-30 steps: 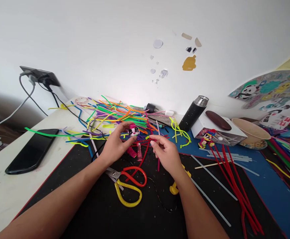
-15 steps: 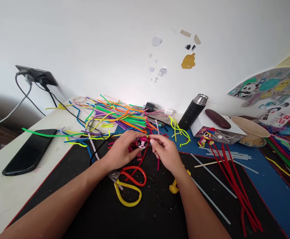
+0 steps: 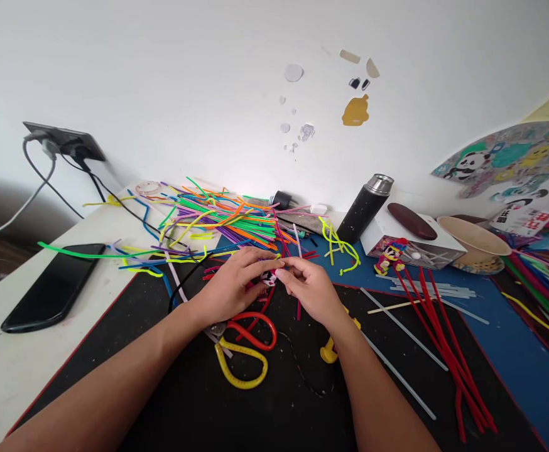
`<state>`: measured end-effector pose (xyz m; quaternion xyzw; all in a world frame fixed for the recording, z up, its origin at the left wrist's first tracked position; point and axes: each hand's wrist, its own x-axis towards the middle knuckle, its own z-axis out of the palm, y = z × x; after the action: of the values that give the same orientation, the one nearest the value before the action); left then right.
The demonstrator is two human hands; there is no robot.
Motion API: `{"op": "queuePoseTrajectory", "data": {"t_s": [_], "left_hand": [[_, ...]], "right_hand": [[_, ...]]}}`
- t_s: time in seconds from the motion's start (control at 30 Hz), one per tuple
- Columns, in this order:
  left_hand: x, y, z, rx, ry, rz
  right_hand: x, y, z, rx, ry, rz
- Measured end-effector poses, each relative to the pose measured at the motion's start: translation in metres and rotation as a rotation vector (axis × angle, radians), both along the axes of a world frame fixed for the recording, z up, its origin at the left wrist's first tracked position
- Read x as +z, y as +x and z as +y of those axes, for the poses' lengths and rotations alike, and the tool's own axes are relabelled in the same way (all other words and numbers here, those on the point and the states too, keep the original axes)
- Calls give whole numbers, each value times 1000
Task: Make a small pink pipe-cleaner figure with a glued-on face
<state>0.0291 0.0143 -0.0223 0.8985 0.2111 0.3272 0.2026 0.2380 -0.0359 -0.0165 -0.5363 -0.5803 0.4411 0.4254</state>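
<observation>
A small doll's head (image 3: 269, 279), white with black and pink markings, is between my two hands at mid-mat. My left hand (image 3: 232, 279) grips it from the left with its fingers over the top, hiding much of it. From the right, my right hand (image 3: 313, 285) pinches its side, thumb against the forefinger. A bit of yellow-green shows at its top. Just below my left hand lie scissors (image 3: 242, 383) with one red and one yellow handle. A yellow tool-like object (image 3: 328, 353) is partly covered by my right forearm.
Many coloured pipe cleaners (image 3: 227, 220) are heaped at the back. A black flask (image 3: 364, 210) leans beside a white box (image 3: 373, 232), with a finished-looking little figure (image 3: 389, 257) in front. Red pipe cleaners (image 3: 460, 370) and glue sticks (image 3: 404, 326) lie right; a phone (image 3: 55, 289) lies left.
My right hand has shifted left, its thumb and forefinger now against the head, covering more of it. My left forefinger reaches further across the top. The view has tilted slightly.
</observation>
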Motion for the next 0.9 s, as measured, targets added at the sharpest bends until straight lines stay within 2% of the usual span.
{"op": "queuePoseTrajectory", "data": {"t_s": [0.13,0.2,0.27,0.33,0.37,0.47,0.6,0.77,0.9], "left_hand": [[3,-1,-1,8,3,20],[8,-6,2,51,-10,34],[15,-13,9,161,-22,58],[21,-22,18,334,-44,109],[23,-26,21,401,-53,179],[27,-32,26,496,-87,460],[26,-27,17,495,-129,714],[24,-20,9,391,-143,773],[24,-20,9,375,-187,771]], "right_hand": [[0,0,0,-55,6,6],[0,1,1,-101,-4,60],[2,2,2,-153,-21,134],[2,3,2,-204,-35,223],[2,3,3,-222,-41,270],[2,3,4,-246,-54,396],[2,3,5,-277,-63,488],[4,3,5,-314,-83,548],[4,3,5,-307,-95,549]]}}
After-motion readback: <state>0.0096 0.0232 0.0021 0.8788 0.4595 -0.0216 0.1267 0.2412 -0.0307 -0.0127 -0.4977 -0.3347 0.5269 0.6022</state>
